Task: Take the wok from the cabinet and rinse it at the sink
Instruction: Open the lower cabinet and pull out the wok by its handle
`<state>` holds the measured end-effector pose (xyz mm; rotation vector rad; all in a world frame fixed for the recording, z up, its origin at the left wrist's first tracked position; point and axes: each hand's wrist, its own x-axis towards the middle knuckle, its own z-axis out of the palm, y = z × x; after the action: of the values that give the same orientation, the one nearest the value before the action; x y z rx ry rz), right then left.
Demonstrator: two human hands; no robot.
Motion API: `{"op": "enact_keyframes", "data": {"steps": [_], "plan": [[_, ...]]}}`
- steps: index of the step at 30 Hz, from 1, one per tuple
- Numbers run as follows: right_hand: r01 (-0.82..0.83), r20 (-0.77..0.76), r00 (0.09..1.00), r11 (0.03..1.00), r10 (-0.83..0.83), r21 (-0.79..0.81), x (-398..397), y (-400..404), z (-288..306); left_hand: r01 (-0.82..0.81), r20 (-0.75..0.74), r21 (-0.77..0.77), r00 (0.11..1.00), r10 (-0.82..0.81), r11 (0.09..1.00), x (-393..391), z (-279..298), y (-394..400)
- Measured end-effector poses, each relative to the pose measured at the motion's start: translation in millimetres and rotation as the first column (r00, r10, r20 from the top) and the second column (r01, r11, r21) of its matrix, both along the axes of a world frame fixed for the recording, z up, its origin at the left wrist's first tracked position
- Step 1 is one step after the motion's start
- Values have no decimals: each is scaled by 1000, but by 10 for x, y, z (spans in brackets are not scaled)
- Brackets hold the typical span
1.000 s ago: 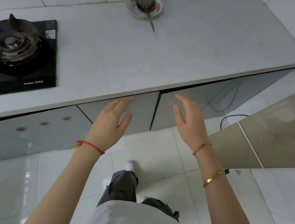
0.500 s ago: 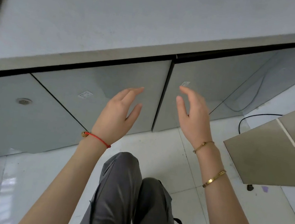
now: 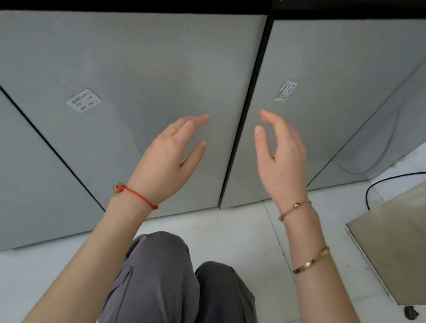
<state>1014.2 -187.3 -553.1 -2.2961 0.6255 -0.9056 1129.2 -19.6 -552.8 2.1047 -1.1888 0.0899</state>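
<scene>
Two grey glossy cabinet doors fill the view, a left door (image 3: 142, 69) and a right door (image 3: 336, 77), both closed with a dark vertical gap between them. My left hand (image 3: 171, 155) is raised in front of the left door near the gap, fingers straight and holding nothing. My right hand (image 3: 280, 160) is raised in front of the right door, fingers loosely extended, also holding nothing. Whether the fingertips touch the doors I cannot tell. The wok is hidden; neither it nor the sink is in view.
My knees in grey trousers (image 3: 177, 293) are bent low over the white tiled floor (image 3: 237, 236). A black cable (image 3: 395, 178) lies on the floor at the right. A brown panel (image 3: 409, 238) stands at the right edge. Another door (image 3: 9, 160) is further left.
The camera has dropped lower and closer to the cabinet doors; the countertop has left the view. Both hands stay raised and empty before the doors, now nearer to them.
</scene>
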Motion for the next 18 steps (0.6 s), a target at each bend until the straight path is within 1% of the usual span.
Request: {"op": "enact_keyframes", "data": {"steps": [4, 9, 12, 15, 18], "plan": [[-14, 74, 997, 1000, 14, 1, 9, -39, 60, 9, 26, -61, 1000, -8, 998, -7, -17, -81], [5, 196, 980, 998, -15, 55, 157, -230, 516, 18, 24, -145, 1000, -14, 989, 56, 173, -302], [18, 272, 961, 991, -54, 133, 310, -392, 821, 24, 17, -185, 1000, -21, 982, 112, 259, -482], [-39, 309, 950, 963, -47, 268, 454, -531, 1021, 18, -13, -222, 1000, -21, 975, 155, 283, -658], [-84, 338, 940, 940, -35, 330, 551, -608, 1126, 19, -35, -222, 999, -28, 975, 157, 270, -808]]}}
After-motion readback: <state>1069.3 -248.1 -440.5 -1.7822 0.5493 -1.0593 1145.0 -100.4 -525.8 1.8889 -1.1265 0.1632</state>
